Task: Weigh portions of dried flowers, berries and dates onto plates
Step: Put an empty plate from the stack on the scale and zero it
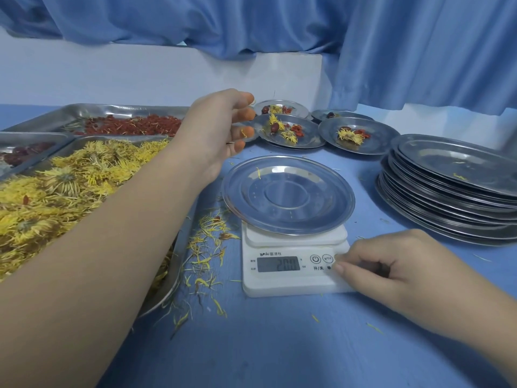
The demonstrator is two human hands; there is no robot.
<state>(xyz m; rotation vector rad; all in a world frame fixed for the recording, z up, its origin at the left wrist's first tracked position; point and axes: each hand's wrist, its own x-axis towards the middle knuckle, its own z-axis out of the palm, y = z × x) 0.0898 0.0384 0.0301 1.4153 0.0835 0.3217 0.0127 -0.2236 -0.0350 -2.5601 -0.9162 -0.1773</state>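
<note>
Your left hand reaches out past the tray of dried flowers, fingers loosely spread, one petal stuck to a fingertip. Its thumb is hidden, and I cannot tell whether the fingertips touch the rim of the nearest filled plate. Your right hand lies on the table with its fingers curled in. The tips sit on the right front corner of the scale, covering a button, and grip nothing. A plate holding one stray petal sits on the scale. The display is too blurred to read. The tray of dates is cut off at the left edge, the stack of plates at the right. One rear plate is half hidden behind another.
</note>
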